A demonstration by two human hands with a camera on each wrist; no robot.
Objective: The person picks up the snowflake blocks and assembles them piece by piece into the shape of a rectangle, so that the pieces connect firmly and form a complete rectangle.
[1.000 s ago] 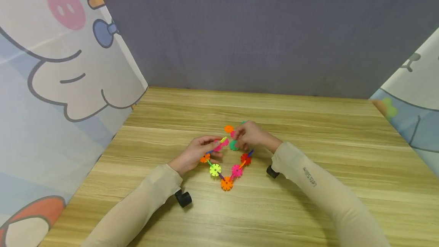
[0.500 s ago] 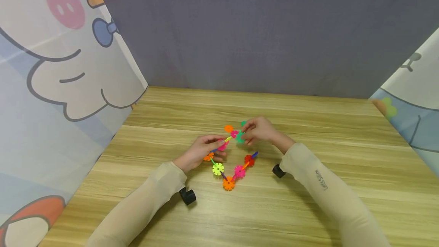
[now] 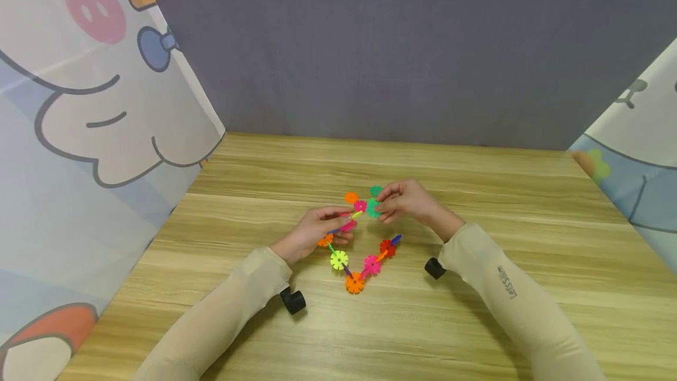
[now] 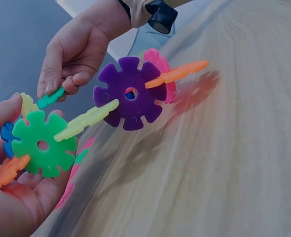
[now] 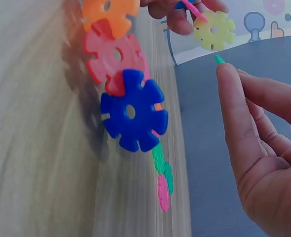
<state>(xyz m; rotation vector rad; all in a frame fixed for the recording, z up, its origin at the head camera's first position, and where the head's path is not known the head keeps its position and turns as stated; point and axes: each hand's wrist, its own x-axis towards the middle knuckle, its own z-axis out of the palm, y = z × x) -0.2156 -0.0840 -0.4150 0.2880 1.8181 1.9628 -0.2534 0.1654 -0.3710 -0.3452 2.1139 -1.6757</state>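
Observation:
My left hand (image 3: 317, 233) grips one end of a chain of notched plastic discs, around a pink disc (image 3: 347, 226). A yellow disc (image 5: 214, 30) sticks out at that end. Between thumb and fingers my right hand (image 3: 411, 201) pinches a green disc (image 3: 372, 208), its edge facing the yellow one with a small gap in the right wrist view. The chain hangs in a V: an orange disc (image 3: 325, 240), a yellow-green disc (image 3: 339, 260), another orange disc (image 3: 355, 283) at the bottom, then a pink, a red disc (image 3: 388, 248) and a blue disc (image 5: 134, 111) at the far end.
Behind the hands, a loose orange disc (image 3: 351, 197), a pink disc (image 3: 361, 206) and a dark green disc (image 3: 376, 190) lie on the wooden table (image 3: 476, 193). A grey panel (image 3: 391, 52) rises at the back, with printed cartoon sheets on both sides.
My right hand has moved right and a little farther back, carrying the green disc. My left hand and the chain have shifted slightly to the right.

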